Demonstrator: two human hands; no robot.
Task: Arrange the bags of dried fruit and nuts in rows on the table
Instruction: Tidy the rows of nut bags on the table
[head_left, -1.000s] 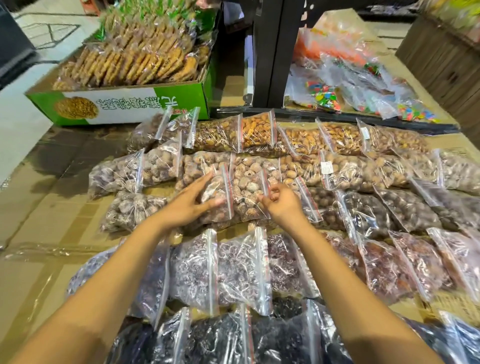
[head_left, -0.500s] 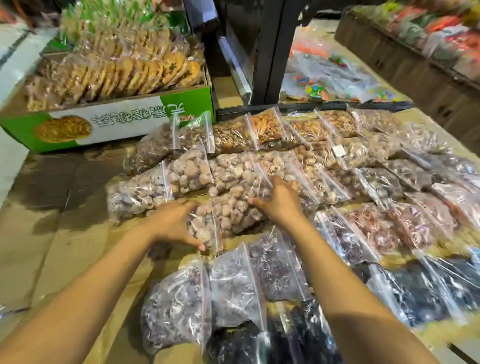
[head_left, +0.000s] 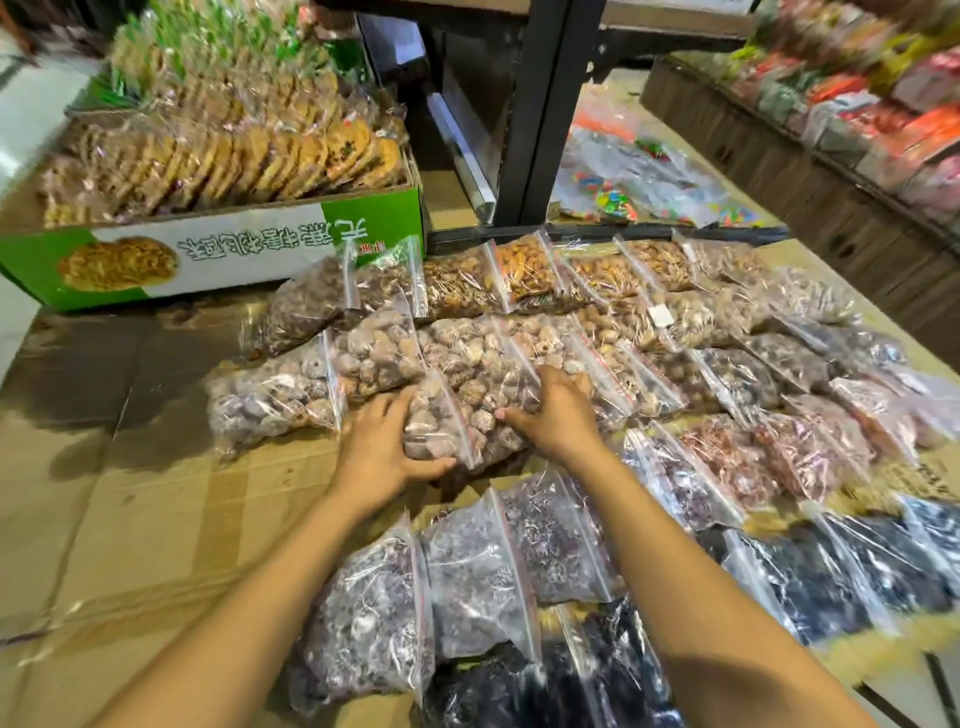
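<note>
Green and white cardboard box (head_left: 218, 260) beyond the fingertips, far left, printed with Chinese characters seen upside down and a picture of a round biscuit, characters not legible enough to read; box packed with wrapped golden biscuits (head_left: 249, 161) standing on edge; small white label (head_left: 660, 315) on a nut bag past the right fingers, its writing too small to tell; table (head_left: 104, 519) covered in flattened brown cardboard under clear film, glossy in patches; clear zip bags with thin red seal lines lie in overlapping rows, contents lumpy; pale round dried fruit bag (head_left: 457, 415) lies between the two hands, plump and crinkled, long axis running away from the person and leaning slightly left, sealed end nearest the wrists; left hand (head_left: 384, 452) curled round its left side, thumb under the near corner, fingers (head_left: 387, 405) pressed on the plastic, gripping it; right hand (head_left: 558, 415) clasped on the right side of the same pile, fingers spread and bent over the top; just beyond the left fingers two more bags of the same pale fruit (head_left: 322, 384); near the wrists a row of purplish dried fruit bags (head_left: 467, 577); nearest the elbows dark, almost black bags (head_left: 805, 571); far row past the fingertips holds orange-brown nut bags (head_left: 524, 270).
</note>
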